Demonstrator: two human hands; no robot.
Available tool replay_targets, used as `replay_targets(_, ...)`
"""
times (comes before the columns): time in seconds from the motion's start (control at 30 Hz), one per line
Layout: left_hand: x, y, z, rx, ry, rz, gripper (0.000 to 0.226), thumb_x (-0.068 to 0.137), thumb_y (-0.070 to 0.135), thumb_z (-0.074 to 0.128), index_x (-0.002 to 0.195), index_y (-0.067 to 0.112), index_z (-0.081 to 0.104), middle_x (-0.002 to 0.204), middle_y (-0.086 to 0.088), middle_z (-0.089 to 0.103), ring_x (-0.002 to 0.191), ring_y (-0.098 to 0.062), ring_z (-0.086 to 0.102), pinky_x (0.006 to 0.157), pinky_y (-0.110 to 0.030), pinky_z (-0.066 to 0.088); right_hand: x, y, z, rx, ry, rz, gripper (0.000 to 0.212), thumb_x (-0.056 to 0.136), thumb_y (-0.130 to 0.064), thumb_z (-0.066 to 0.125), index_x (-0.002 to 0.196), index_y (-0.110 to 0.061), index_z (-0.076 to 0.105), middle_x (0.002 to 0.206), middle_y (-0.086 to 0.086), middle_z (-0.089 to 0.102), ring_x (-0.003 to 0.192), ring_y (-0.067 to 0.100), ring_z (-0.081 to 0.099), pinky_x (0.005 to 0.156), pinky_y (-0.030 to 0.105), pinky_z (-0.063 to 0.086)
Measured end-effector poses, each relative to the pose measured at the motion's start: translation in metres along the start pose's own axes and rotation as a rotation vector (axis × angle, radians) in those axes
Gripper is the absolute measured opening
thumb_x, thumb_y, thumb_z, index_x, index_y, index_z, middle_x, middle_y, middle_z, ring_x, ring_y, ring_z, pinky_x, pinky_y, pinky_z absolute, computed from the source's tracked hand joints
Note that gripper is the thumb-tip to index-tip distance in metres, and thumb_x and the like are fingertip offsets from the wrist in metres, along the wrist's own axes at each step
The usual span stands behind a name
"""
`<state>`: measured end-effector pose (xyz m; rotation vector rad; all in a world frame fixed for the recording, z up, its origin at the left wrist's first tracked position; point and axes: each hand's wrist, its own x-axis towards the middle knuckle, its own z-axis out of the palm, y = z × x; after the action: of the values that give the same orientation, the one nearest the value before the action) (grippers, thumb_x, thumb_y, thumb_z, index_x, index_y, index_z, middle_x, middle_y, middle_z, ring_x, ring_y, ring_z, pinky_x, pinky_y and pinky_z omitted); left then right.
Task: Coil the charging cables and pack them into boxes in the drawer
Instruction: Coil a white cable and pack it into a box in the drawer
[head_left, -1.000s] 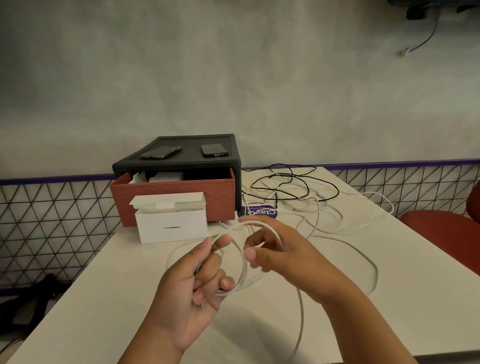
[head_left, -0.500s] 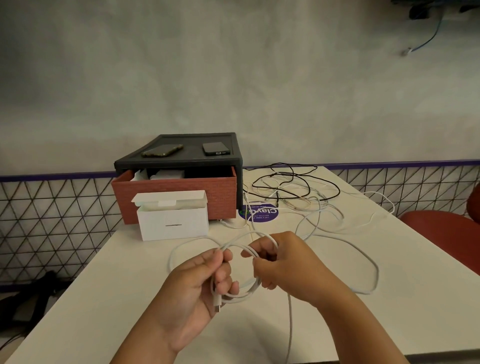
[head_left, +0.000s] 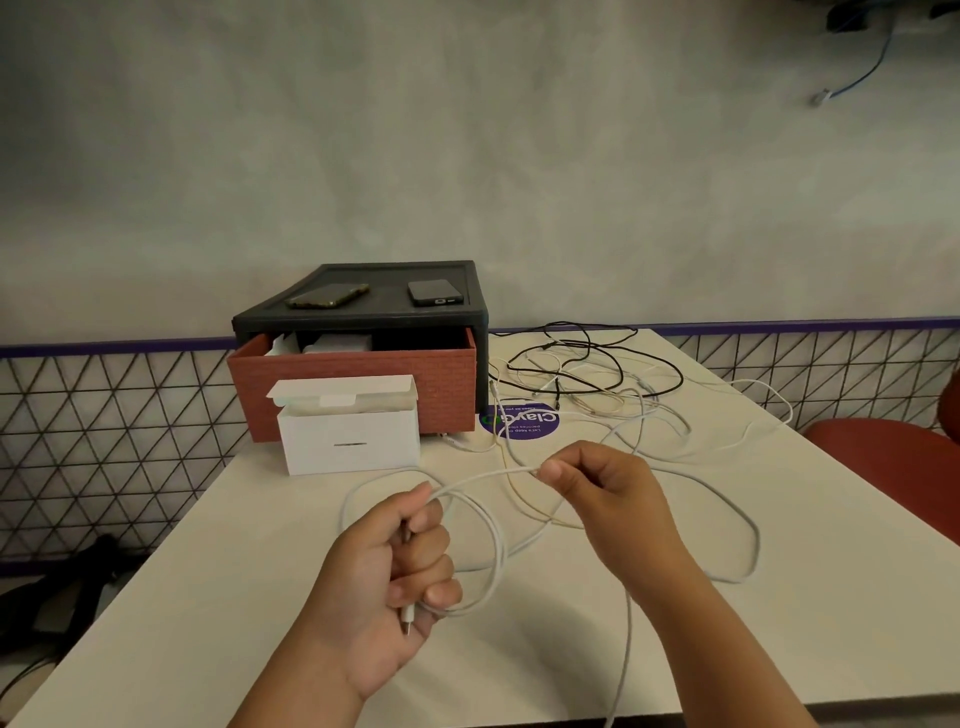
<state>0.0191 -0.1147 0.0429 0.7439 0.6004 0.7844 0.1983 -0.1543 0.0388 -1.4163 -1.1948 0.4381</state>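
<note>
Head view: the left hand (head_left: 395, 571) is fisted round the loops of a white cable (head_left: 493, 540), plug poking out below, over the table's near side; the right hand (head_left: 602, 483) pinches the next stretch between thumb and forefinger. The slack trails right and off the near edge, close to the tangle of cables (head_left: 587, 374) farther back; a snag there could tug the loops loose. The open white box (head_left: 348, 441) waits before the drawer (head_left: 353, 379)
</note>
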Motion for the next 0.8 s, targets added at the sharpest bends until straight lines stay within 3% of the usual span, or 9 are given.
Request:
replay_targets(0.13,0.0,-0.002,-0.002,-0.011,-0.066,-0.065,0.034,0.07,0.028,0.057,0.047,0.018,0.034,0.039,0.007,0.016,0.025,-0.005,0.016,0.032,-0.019,0.027,0.004,0.013,-0.004,-0.126,0.171,-0.051,0.022,0.086,-0.021,0.064,0.067,-0.01,0.059,0.046,-0.009,0.042,0.05,0.005,0.037,0.048,0.015,0.032)
replay_targets(0.2,0.0,0.0,-0.005,-0.059,-0.106,-0.051,0.042,0.059,0.026,0.076,0.047,0.017,0.037,0.037,0.006,0.019,0.027,-0.006,0.013,0.031,-0.02,0.028,0.004,0.019,-0.007,-0.147,0.196,-0.035,0.024,0.086,-0.021,0.063,0.064,-0.016,0.058,0.047,-0.008,0.042,0.05,0.005,0.036,0.049,0.016,0.032)
replay_targets(0.3,0.001,0.005,-0.008,-0.192,-0.174,0.039,0.044,0.032,0.02,0.094,0.059,0.009,0.062,0.037,0.006,0.024,0.036,-0.008,0.008,0.031,-0.02,0.032,-0.002,0.025,-0.007,-0.254,0.101,-0.026,0.026,0.088,-0.019,0.061,0.064,-0.026,0.056,0.048,-0.012,0.048,0.053,0.004,0.042,0.052,0.014,0.034)
replay_targets(0.37,0.003,0.007,-0.01,-0.251,-0.206,0.104,0.058,0.031,0.02,0.095,0.083,0.005,0.074,0.04,0.007,0.027,0.039,-0.007,0.01,0.034,-0.02,0.035,-0.009,0.027,-0.004,-0.343,-0.048,-0.022,0.024,0.09,-0.018,0.06,0.068,-0.03,0.059,0.056,-0.015,0.054,0.061,0.002,0.049,0.058,0.011,0.037)
replay_targets(0.47,0.004,0.008,-0.008,-0.248,-0.231,0.189,0.064,0.046,0.021,0.088,0.105,0.003,0.07,0.048,0.007,0.03,0.036,-0.005,0.023,0.041,-0.02,0.041,-0.021,0.024,0.004,-0.424,-0.289,-0.02,0.015,0.091,-0.02,0.057,0.084,-0.027,0.068,0.059,-0.026,0.057,0.062,-0.005,0.052,0.059,0.01,0.038)
replay_targets(0.57,0.005,0.003,-0.002,-0.093,-0.112,0.298,0.042,0.079,0.024,0.057,0.116,0.003,0.06,0.05,0.005,0.031,0.037,-0.005,0.028,0.045,-0.019,0.042,-0.032,0.016,0.012,-0.441,-0.446,-0.04,0.018,0.093,-0.02,0.053,0.098,-0.024,0.069,0.059,-0.042,0.052,0.064,-0.014,0.052,0.059,0.004,0.034)
replay_targets(0.67,0.007,-0.004,0.002,0.086,-0.047,0.414,0.036,0.091,0.018,0.038,0.122,0.007,0.052,0.051,0.004,0.038,0.04,-0.006,0.031,0.057,-0.023,0.04,-0.04,0.002,0.017,-0.44,-0.55,-0.072,0.022,0.094,-0.021,0.051,0.107,-0.025,0.069,0.075,-0.033,0.062,0.061,-0.019,0.049,0.061,-0.002,0.031)
replay_targets(0.73,0.007,-0.007,0.004,0.171,-0.033,0.464,0.039,0.087,0.018,0.04,0.124,0.01,0.051,0.052,0.002,0.043,0.042,-0.006,0.034,0.064,-0.027,0.036,-0.043,-0.005,0.018,-0.452,-0.588,-0.093,0.023,0.094,-0.023,0.051,0.111,-0.026,0.068,0.103,-0.016,0.069,0.062,-0.021,0.046,0.064,-0.004,0.031)
replay_targets(0.8,0.007,-0.009,0.004,0.251,-0.04,0.491,0.042,0.081,0.022,0.043,0.122,0.018,0.051,0.055,0.001,0.049,0.044,-0.006,0.039,0.062,-0.025,0.037,-0.046,-0.008,0.019,-0.448,-0.623,-0.113,0.024,0.094,-0.025,0.052,0.113,-0.028,0.066,0.105,-0.01,0.068,0.07,-0.016,0.052,0.07,0.001,0.036)
